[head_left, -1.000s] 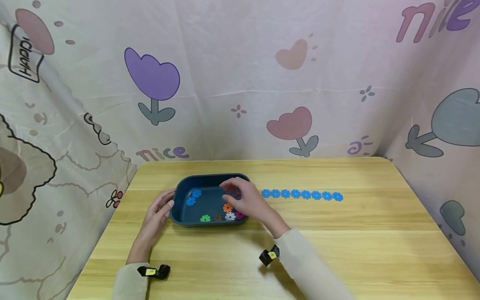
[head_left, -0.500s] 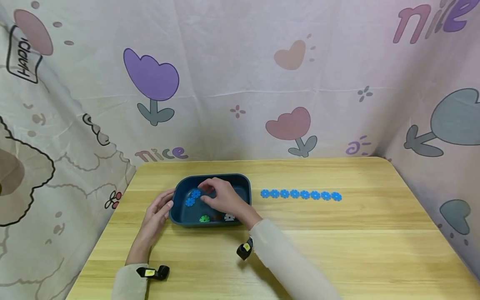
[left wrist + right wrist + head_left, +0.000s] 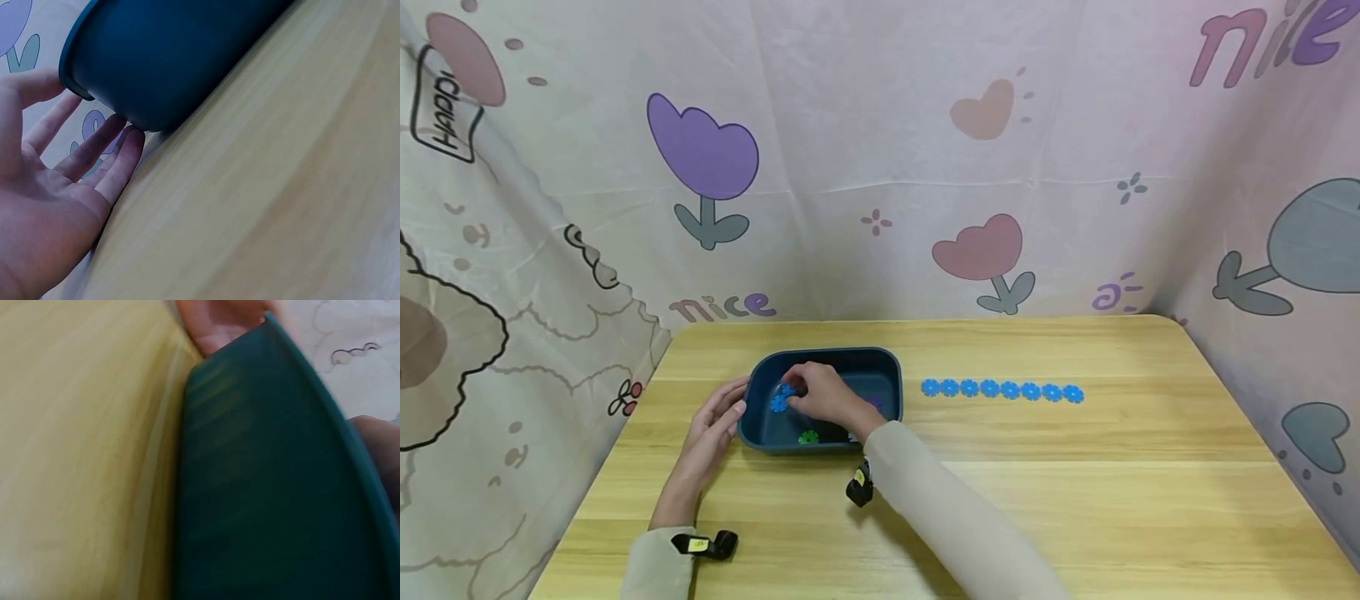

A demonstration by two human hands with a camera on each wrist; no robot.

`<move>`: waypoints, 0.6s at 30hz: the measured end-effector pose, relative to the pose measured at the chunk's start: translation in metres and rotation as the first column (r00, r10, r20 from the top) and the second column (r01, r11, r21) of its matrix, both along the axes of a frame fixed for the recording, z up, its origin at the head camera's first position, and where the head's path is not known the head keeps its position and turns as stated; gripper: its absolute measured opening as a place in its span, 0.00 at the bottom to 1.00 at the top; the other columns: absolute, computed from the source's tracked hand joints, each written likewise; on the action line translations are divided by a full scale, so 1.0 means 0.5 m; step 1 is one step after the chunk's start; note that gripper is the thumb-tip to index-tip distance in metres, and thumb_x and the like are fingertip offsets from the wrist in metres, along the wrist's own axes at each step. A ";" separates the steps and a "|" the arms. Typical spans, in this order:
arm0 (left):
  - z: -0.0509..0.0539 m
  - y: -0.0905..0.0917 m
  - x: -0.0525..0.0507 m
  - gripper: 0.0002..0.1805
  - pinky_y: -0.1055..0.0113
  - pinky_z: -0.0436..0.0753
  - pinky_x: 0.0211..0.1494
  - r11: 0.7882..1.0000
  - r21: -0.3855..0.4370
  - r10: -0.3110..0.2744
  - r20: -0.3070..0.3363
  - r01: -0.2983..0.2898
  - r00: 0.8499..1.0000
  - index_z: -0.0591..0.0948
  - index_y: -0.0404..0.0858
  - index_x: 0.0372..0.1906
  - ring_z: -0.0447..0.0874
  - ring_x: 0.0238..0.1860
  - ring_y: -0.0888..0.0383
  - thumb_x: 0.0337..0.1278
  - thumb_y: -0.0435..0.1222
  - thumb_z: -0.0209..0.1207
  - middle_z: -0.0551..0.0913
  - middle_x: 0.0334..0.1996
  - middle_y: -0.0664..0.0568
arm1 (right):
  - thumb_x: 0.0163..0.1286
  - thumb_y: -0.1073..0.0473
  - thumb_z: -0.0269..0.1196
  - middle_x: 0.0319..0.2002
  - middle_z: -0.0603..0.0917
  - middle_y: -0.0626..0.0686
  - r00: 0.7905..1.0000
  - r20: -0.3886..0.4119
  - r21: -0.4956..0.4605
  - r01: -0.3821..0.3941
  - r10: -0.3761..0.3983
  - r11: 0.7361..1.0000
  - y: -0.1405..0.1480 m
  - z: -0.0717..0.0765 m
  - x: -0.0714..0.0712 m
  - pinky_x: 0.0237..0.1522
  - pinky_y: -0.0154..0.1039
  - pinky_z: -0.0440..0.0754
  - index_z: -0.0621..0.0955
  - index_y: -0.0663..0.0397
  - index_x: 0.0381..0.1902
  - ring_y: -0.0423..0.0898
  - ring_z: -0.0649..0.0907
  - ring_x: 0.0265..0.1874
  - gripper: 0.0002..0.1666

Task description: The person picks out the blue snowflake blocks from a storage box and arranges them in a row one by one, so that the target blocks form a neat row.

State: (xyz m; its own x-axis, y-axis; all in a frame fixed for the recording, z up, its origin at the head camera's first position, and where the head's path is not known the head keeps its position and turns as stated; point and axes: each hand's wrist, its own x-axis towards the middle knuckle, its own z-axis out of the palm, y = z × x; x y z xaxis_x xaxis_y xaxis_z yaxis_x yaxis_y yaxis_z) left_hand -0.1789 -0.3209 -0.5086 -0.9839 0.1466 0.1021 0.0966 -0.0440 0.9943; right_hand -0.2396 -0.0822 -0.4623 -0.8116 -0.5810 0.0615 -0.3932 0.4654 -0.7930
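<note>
A dark teal plastic bin (image 3: 820, 449) stands on the table's left half. My left hand (image 3: 707, 433) rests against its left end; in the left wrist view the fingers touch the bin's outer wall (image 3: 150, 69). My right hand (image 3: 827, 397) reaches down inside, thumb and fingers apart around the upper of two blue flower-shaped discs (image 3: 778, 404). That upper disc (image 3: 786, 390) is partly covered by the fingertips. Near the bin's front wall lies a green disc (image 3: 808, 437). In the right wrist view the wall hides most of the right hand (image 3: 380, 456).
Several blue flower-shaped discs form a straight row (image 3: 1010, 390) right of the bin on the wooden table (image 3: 1075, 500). A purple disc (image 3: 874, 403) shows behind the right wrist, and a pale one is mostly covered. A printed curtain (image 3: 850, 167) hangs behind the table.
My right hand has moved left across the bin and down to the two blue discs. The left hand stays at the bin's left end. The row has not changed.
</note>
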 end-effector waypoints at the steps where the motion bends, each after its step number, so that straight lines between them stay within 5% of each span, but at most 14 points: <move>1: 0.001 0.000 -0.001 0.26 0.70 0.78 0.62 1.000 0.002 -0.001 0.001 0.001 1.000 0.62 0.32 0.77 0.71 0.68 0.56 0.82 0.34 0.46 0.69 0.71 0.45 | 0.72 0.63 0.67 0.50 0.84 0.53 1.000 0.003 0.011 0.002 -0.002 1.000 -0.006 -0.003 -0.003 0.50 0.29 0.79 0.83 0.58 0.58 0.41 0.80 0.44 0.18; 18: -0.001 -0.001 -0.002 0.25 0.69 0.78 0.62 1.000 0.026 -0.008 -0.013 0.009 1.000 0.62 0.31 0.77 0.72 0.67 0.57 0.82 0.32 0.46 0.70 0.70 0.46 | 0.71 0.59 0.69 0.48 0.82 0.46 0.998 -0.059 0.218 0.023 -0.010 0.976 -0.046 -0.017 -0.003 0.54 0.30 0.77 0.85 0.50 0.57 0.38 0.78 0.43 0.17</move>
